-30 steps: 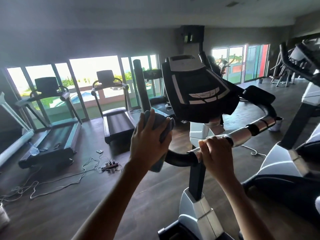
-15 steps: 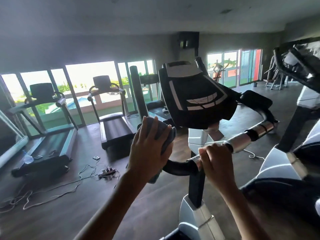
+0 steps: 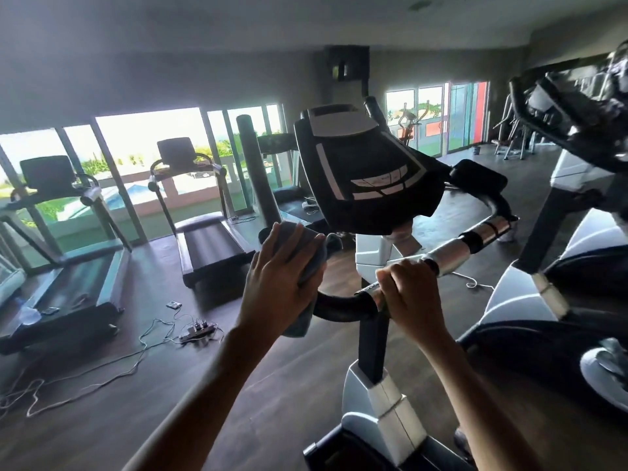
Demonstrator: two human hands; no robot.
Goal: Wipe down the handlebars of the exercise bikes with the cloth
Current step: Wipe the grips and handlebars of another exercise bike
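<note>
An exercise bike stands right in front of me, its black console (image 3: 367, 171) tilted above the handlebar (image 3: 343, 304). My left hand (image 3: 278, 277) presses a grey cloth (image 3: 311, 263) around the left, upward-curving part of the bar; a corner of the cloth hangs below the palm. My right hand (image 3: 407, 294) is closed around the bar just right of the centre post, beside the silver grip sensor (image 3: 452, 253). The bar's right end curves away behind the console.
Two treadmills (image 3: 210, 239) (image 3: 64, 277) face the windows on the left. A power strip (image 3: 197, 329) and loose cables lie on the dark wooden floor. Another exercise machine (image 3: 571, 205) stands close on the right. More equipment sits by the far doors.
The view has tipped slightly downward, so the bike sits lower in frame. My left hand with the cloth has slid a little up the left bar. My right hand keeps its grip.
</note>
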